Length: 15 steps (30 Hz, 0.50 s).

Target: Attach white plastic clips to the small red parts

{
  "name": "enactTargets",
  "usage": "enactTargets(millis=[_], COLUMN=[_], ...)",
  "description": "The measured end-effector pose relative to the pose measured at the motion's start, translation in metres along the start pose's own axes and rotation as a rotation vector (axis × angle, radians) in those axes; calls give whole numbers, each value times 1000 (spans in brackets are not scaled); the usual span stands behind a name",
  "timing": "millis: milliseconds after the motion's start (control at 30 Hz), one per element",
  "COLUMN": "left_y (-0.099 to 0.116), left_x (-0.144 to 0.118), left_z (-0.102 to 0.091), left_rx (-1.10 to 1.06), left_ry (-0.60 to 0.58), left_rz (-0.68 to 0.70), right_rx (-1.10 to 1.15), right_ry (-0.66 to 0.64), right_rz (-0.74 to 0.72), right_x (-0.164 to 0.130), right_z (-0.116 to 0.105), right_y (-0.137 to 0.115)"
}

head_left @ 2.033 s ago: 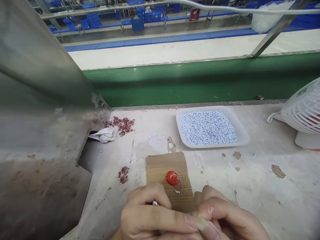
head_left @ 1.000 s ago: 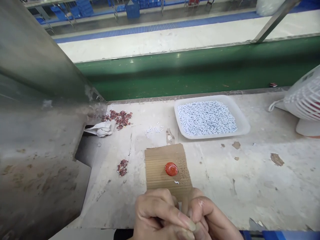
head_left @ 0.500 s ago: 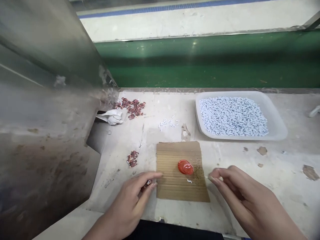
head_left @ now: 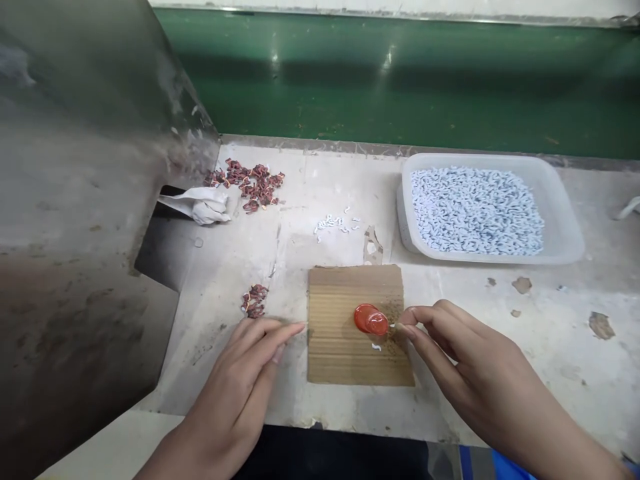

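My right hand [head_left: 465,360] pinches a tiny white piece [head_left: 393,325] between thumb and index fingertip, beside a glossy red cap-like piece [head_left: 370,319]. That red piece sits on a square of brown cardboard [head_left: 330,363]. A loose white wavy piece [head_left: 376,347] lies on the cardboard just below it. Left of the cardboard, my left hand [head_left: 245,373] rests low over the table, its thumb and fingers pressed together. Whatever they may hold is hidden. Right above its knuckles is a small cluster of dark red-brown pieces [head_left: 255,301] with light bits on them.
A translucent plastic tub [head_left: 563,220] full of small white wavy pieces stands at the back right. Several more white pieces [head_left: 333,223] are scattered mid-table. A larger red-brown pile [head_left: 255,183] and a crumpled white cloth [head_left: 207,203] lie near the metal panel [head_left: 90,200] at left.
My right hand has moved left, bringing the white piece up to the red cap-like piece. My left hand has drawn back left, and the dark red piece seen in its fingers is now hidden. The view has tilted down.
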<state>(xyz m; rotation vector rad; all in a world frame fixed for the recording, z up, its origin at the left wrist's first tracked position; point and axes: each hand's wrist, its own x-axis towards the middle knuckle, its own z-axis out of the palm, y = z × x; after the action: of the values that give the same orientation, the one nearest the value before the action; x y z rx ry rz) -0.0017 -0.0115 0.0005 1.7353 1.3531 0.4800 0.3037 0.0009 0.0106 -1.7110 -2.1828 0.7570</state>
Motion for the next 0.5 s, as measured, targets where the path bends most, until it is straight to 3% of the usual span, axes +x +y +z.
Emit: enactTargets(millis=[200, 500], left_y=[-3, -5], left_x=[1, 3], left_z=[-2, -2], left_rx=[-127, -306], left_ry=[156, 293], left_rz=[-139, -219], right_rx=[13, -11], right_ry=[-18, 28], right_rz=[15, 2], right_x=[-1, -4], right_z=[1, 0], right_y=[0, 0])
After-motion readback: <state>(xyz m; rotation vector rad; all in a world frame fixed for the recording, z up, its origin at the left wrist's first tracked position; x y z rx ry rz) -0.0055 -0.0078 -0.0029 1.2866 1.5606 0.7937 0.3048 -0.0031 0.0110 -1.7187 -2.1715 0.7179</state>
